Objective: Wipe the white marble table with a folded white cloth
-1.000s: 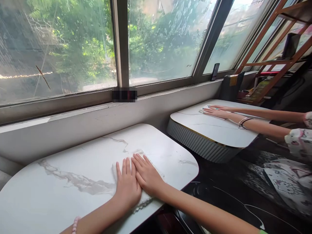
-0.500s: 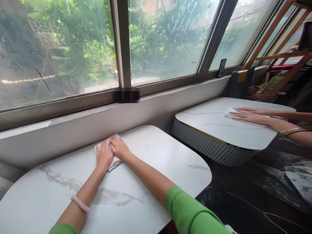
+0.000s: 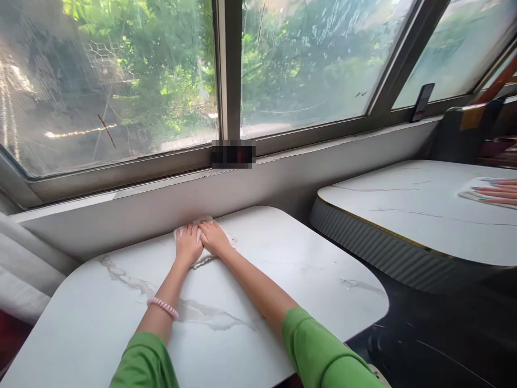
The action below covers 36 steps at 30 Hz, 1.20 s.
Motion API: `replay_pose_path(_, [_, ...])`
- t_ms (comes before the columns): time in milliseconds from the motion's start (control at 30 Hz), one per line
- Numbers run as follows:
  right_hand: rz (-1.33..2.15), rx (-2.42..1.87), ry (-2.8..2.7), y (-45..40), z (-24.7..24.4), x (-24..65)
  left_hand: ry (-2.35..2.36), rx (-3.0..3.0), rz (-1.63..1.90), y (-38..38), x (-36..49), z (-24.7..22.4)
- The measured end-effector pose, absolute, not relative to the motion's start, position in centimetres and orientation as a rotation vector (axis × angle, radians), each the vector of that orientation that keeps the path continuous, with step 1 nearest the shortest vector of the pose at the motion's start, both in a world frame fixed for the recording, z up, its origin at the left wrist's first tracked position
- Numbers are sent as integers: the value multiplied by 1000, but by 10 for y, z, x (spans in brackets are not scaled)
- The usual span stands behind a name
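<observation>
A white cloth (image 3: 204,261) lies on a white marble-patterned table (image 3: 307,269), near the edge along the wall. My left hand (image 3: 188,249) is flat on the cloth with its fingers stretched out. Beside it, my right hand (image 3: 215,238) also presses flat on the cloth, fingers extended toward the wall. The two hands touch or nearly touch at the fingers. They cover much of the cloth; its front edge shows below them.
Low wall and window ledge (image 3: 169,185) run behind the table. On the ledge stands a phone-like object (image 3: 422,102). To the right is a second white table (image 3: 388,199), where another person's hand (image 3: 501,191) rests on a white cloth (image 3: 468,188). White fabric (image 3: 24,269) hangs left.
The view has turned left, so the tables and window sit farther right in the picture. Both my hands stay flat on the cloth near the wall. The other person's arms have mostly left view.
</observation>
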State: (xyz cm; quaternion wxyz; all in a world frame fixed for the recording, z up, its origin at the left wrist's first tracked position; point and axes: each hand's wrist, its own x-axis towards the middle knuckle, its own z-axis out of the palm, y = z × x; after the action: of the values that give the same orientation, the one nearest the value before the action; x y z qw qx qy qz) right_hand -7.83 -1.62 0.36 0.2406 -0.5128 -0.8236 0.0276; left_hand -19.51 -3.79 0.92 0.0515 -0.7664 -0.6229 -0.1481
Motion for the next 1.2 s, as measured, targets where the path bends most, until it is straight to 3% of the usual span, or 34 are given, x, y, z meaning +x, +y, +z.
replay_pose_path(300, [94,-1426,-2291,-110,-7,-63,-1864,-2395,-289,-127,-189,4])
replay_pose_path(667, [-181,-1072,-2446,-207,-3,-39,-1846,-2617,-142,-238,-188,18])
replay_pose_path(900, [-93,-1051,-2518,-184,-10,-47,-1886,-2669,-209,-212,-200,5])
replay_pose_path(1200, [93,-1158,-2528,-57,-7,-109,-2052,-2344,-429,-92,-237,3])
